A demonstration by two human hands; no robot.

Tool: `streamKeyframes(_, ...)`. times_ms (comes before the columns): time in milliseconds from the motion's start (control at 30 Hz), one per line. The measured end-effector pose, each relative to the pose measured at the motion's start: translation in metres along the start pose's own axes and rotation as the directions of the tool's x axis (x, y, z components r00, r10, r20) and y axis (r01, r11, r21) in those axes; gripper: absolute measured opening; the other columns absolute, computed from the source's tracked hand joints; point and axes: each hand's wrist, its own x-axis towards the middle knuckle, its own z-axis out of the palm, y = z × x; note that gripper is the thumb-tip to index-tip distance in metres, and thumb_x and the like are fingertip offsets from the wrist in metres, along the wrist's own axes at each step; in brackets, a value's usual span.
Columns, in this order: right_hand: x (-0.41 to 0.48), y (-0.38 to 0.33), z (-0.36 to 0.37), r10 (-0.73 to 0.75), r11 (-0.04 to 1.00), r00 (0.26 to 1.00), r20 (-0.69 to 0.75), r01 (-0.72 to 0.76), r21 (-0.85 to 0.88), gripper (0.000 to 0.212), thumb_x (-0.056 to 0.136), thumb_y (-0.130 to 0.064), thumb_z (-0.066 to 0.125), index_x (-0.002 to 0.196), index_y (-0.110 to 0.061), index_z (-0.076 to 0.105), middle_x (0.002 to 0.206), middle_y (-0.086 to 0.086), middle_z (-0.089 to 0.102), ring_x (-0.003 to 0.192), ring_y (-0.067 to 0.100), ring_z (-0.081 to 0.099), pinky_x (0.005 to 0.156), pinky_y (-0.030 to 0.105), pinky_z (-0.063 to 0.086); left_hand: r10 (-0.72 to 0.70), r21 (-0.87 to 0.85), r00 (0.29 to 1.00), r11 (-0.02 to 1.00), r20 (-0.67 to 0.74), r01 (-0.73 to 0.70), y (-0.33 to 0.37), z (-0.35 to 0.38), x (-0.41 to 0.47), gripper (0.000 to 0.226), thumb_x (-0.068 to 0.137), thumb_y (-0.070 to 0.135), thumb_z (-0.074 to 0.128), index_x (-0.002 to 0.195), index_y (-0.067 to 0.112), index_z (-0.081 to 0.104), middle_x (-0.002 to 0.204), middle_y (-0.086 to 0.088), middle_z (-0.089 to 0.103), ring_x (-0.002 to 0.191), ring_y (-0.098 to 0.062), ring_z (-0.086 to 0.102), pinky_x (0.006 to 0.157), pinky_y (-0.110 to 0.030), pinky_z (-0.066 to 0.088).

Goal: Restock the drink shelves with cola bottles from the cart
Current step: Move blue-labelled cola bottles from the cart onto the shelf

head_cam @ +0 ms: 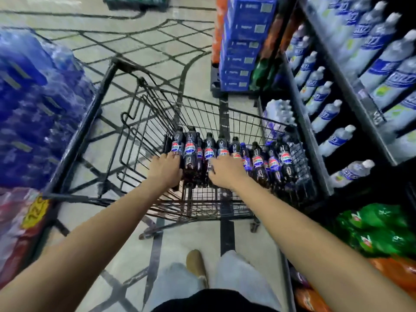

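Down inside the cart (202, 115), left grip (167, 168) and right grip (226, 171) each clasp cola bottles (257, 161).

My bare arms stretch forward to mid-frame, left hand (166, 171) and right hand (226, 173) side by side, fingers curled round cola bottles (190, 152).

The floor (126, 251) is pale and dull, crossed by dark strips (155, 251) running away down the aisle. On the left, packs of water (33, 109) in blue wrap are stacked high, and nearer sits a red pack with a yellow price tag (36, 212). On the right, a dark shelf rack (308, 131) carries rows of clear bottles (324, 113) with blue labels. Beyond it, blue boxes (243, 46) are piled up. Near right lie green packs (382, 230) over orange ones (400, 273).
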Motion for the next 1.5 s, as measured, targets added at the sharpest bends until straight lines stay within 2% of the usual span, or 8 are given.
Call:
streamKeyframes(467,0.176,0.018,0.065,-0.061,0.996,0.955,0.290,0.038,0.083,0.036,0.096,-0.028,0.044,0.127,-0.010,0.050,0.119,0.010,0.056,0.110,0.029,0.053,0.077,0.038,0.044,-0.054,-0.057,0.972,0.996,0.231,0.069,-0.019,0.049,0.104,0.051,0.096,0.037,0.043,0.139,0.012,0.035,0.137,-0.009,0.046,0.126,-0.028,0.044,0.106,-0.044,0.033)
streamKeyframes(633,0.221,0.023,0.098,0.046,0.970,0.927,0.373,-0.130,0.205,0.053,0.098,-0.038,0.045,0.140,-0.007,0.039,0.134,0.013,0.052,0.120,0.032,0.051,0.086,0.042,0.048,-0.089,-0.096,0.950,0.988,0.300,0.122,-0.014,0.066,0.134,0.054,0.096,0.036,0.041,0.143,0.011,0.030,0.140,-0.009,0.043,0.126,-0.028,0.043,0.103,-0.042,0.035)
streamKeyframes(733,0.243,0.020,0.121,0.144,0.880,0.889,0.436,-0.316,0.354,0.072,0.096,-0.050,0.048,0.146,-0.001,0.029,0.141,0.016,0.045,0.122,0.032,0.051,0.085,0.039,0.048,-0.131,-0.162,0.943,0.969,0.307,0.188,-0.014,0.076,0.145,0.057,0.096,0.036,0.041,0.145,0.011,0.026,0.143,-0.008,0.040,0.128,-0.027,0.042,0.104,-0.042,0.036)
streamKeyframes(933,0.273,0.005,0.155,0.389,0.531,0.751,0.534,-0.656,0.536,0.083,0.084,-0.056,0.065,0.139,-0.002,0.035,0.135,0.014,0.052,0.117,0.033,0.055,0.079,0.033,0.044,-0.249,-0.335,0.892,0.861,0.378,0.382,-0.020,0.103,0.161,0.062,0.096,0.034,0.046,0.148,0.007,0.023,0.145,-0.013,0.038,0.130,-0.031,0.042,0.103,-0.042,0.035)
streamKeyframes(1133,0.265,0.020,0.161,0.357,0.484,0.733,0.579,-0.675,0.557,0.086,0.085,-0.052,0.065,0.146,-0.004,0.028,0.145,0.011,0.044,0.126,0.031,0.048,0.093,0.037,0.044,-0.316,-0.532,0.863,0.687,0.395,0.495,-0.015,0.122,0.190,0.063,0.096,0.022,0.052,0.147,0.001,0.024,0.144,-0.018,0.037,0.132,-0.032,0.036,0.106,-0.037,0.028)
streamKeyframes(1267,0.244,0.043,0.162,0.368,0.483,0.742,0.561,-0.668,0.566,0.077,0.084,-0.052,0.065,0.138,-0.006,0.035,0.133,0.009,0.051,0.114,0.029,0.053,0.079,0.034,0.042,-0.377,-0.481,0.840,0.694,0.390,0.535,-0.006,0.132,0.202,0.068,0.094,0.021,0.058,0.146,-0.003,0.021,0.140,-0.023,0.034,0.128,-0.037,0.035,0.104,-0.038,0.028)
streamKeyframes(1367,0.233,0.058,0.164,0.392,0.449,0.740,0.546,-0.672,0.589,0.073,0.083,-0.051,0.066,0.135,-0.008,0.038,0.128,0.008,0.054,0.107,0.025,0.055,0.080,0.032,0.042,-0.400,-0.481,0.825,0.674,0.399,0.560,0.002,0.136,0.209,0.075,0.086,0.025,0.070,0.141,-0.003,0.026,0.142,-0.026,0.030,0.131,-0.040,0.028,0.107,-0.037,0.020)
streamKeyframes(1500,0.222,0.065,0.164,0.401,0.399,0.742,0.537,-0.669,0.627,0.066,0.080,-0.049,0.068,0.129,-0.012,0.041,0.119,0.003,0.057,0.101,0.022,0.057,0.080,0.033,0.047,-0.430,-0.550,0.723,0.469,0.541,0.691,0.009,0.143,0.218,0.078,0.081,0.024,0.074,0.137,-0.001,0.027,0.134,-0.023,0.042,0.123,-0.041,0.043,0.102,-0.043,0.035)
